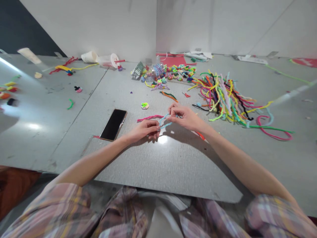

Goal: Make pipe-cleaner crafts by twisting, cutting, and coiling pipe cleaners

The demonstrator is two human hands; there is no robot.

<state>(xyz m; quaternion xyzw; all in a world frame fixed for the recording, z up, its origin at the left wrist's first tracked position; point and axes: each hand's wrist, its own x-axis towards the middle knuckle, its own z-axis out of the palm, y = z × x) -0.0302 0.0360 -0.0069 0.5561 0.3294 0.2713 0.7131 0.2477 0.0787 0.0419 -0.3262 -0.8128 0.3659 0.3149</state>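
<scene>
Both hands grasp one thing: left hand (148,130) and right hand (184,117) pinch a light-blue fuzzy strand (167,125), bent into a narrow loop between them, above the near-middle of the grey table (168,172). The two-sided grip appears to steady the soft strand and keep its bend under control; the exact finger contacts are partly hidden. Near edge: runs just before the person's lap, with bare tabletop between it and the hands, giving the wrists working room. Left: a dark-screened phone (114,125) lies flat, apart from the fingers, presumably set aside within reach; it limits leftward travel. A pink strand (151,117) lies just beyond the left hand; an orange-red strand (200,135) shows under the right forearm. Far right: a loose pile of coloured strands (225,96) bounds that side. Far: a clear bottle (158,71), then upright white panels (123,26) as the back limit.
</scene>
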